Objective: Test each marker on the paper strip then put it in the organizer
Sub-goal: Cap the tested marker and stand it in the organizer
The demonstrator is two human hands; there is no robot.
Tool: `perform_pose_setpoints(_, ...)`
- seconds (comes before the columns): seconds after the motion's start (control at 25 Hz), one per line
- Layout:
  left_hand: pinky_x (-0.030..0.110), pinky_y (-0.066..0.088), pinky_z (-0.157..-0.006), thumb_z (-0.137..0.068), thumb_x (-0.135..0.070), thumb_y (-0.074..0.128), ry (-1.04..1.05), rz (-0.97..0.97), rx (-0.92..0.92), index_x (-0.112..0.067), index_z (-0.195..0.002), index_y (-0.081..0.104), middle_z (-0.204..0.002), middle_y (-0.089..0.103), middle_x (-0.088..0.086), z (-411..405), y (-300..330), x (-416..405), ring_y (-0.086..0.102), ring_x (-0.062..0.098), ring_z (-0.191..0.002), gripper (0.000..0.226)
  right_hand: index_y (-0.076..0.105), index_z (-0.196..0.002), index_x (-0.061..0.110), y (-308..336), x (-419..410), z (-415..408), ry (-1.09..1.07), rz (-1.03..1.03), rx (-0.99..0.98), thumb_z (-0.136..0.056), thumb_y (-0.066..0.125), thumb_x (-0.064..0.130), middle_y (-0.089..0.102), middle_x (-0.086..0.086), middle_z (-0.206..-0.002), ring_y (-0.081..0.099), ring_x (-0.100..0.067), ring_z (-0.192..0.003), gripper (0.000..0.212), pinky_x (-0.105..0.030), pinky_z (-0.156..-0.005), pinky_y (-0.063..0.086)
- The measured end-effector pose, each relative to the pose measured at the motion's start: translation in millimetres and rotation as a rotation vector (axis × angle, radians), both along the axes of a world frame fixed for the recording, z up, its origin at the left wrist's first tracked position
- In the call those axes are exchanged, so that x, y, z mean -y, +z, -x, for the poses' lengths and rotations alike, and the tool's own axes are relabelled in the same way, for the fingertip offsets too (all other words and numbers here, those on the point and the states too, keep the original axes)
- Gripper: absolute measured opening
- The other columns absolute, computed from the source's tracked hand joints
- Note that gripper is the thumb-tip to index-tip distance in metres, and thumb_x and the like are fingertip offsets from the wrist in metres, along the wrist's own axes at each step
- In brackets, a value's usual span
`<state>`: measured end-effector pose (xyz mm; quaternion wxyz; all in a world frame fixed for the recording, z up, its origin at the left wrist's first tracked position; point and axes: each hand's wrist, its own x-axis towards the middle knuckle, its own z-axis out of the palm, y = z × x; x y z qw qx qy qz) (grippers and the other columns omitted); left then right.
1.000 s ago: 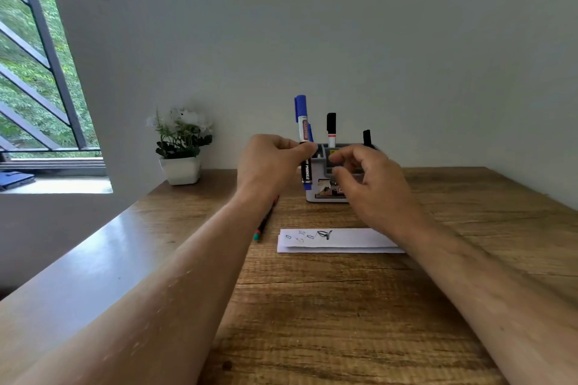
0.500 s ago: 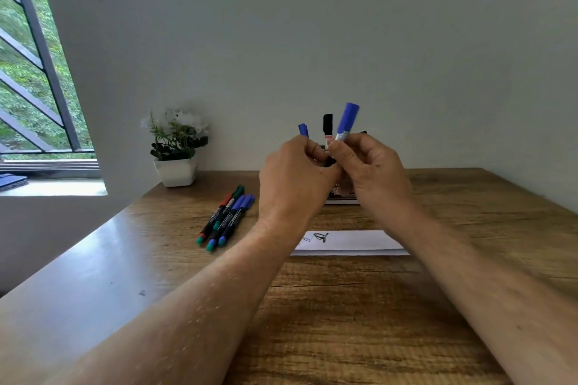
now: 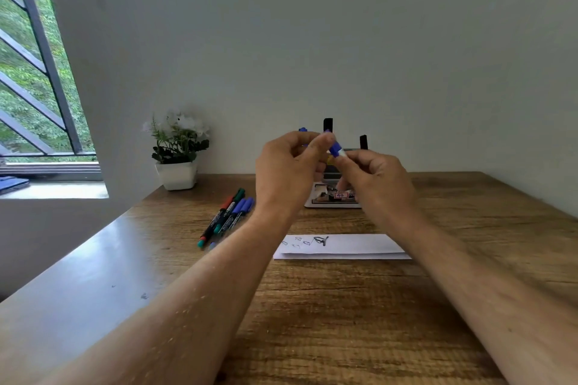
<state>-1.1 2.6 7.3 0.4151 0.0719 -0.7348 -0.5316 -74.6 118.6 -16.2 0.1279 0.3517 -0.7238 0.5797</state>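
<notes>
Blue marker (image 3: 334, 147) — held in the air in front of the organizer (image 3: 333, 197), left hand (image 3: 289, 172) pinching its cap end, right hand (image 3: 375, 181) gripping the barrel. Paper strip (image 3: 350, 246) — on the worktop (image 3: 344, 306), nearer than the organizer. Loose markers (image 3: 226, 216) — left of the organizer.

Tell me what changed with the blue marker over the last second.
The blue marker left the organizer: the right hand now holds its body, and the left hand fingers pinch its cap. The paper strip and loose markers stayed put.
</notes>
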Motion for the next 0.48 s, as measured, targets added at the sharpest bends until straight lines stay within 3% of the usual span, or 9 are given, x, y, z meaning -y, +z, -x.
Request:
perform_pose_setpoints(0.08,0.026,0.059,-0.067,-0.088,-0.038,0.068,-0.029,-0.082,-0.001,-0.017,-0.095,0.075,-0.077,0.075,0.001,-0.1,0.8,2.4,0.07,0.01,-0.067,0.023,0.072,-0.112,0.022,0.8,-1.7,-1.5,-0.016,-0.05,-0.057,-0.098,0.055,0.035,0.064,0.011,-0.065,0.059,0.008,-0.056,0.025,-0.005,-0.049,0.04)
perform_pose_setpoints(0.24,0.025,0.059,-0.066,-0.084,-0.04,0.07,-0.053,-0.169,0.034,-0.013,-0.091,0.076,-0.072,0.074,0.003,1.2,0.1,5.7,0.067,0.01,-0.062,0.028,0.073,-0.102,0.029,0.7,-3.5,0.9,-0.034,-0.149,-0.145,-0.096,0.056,0.04,0.061,0.012,-0.059,0.058,0.0,-0.056,0.022,-0.013,-0.047,0.042)
perform_pose_setpoints(0.48,0.026,0.058,-0.068,-0.084,-0.039,0.072,-0.111,-0.264,0.058,-0.012,-0.087,0.077,-0.071,0.073,0.004,0.6,-0.8,7.5,0.065,0.012,-0.061,0.027,0.072,-0.113,0.025,-0.2,-2.1,0.1,-0.072,-0.232,-0.19,-0.098,0.052,0.042,0.061,0.012,-0.062,0.053,-0.006,-0.049,0.03,-0.019,-0.046,0.039)
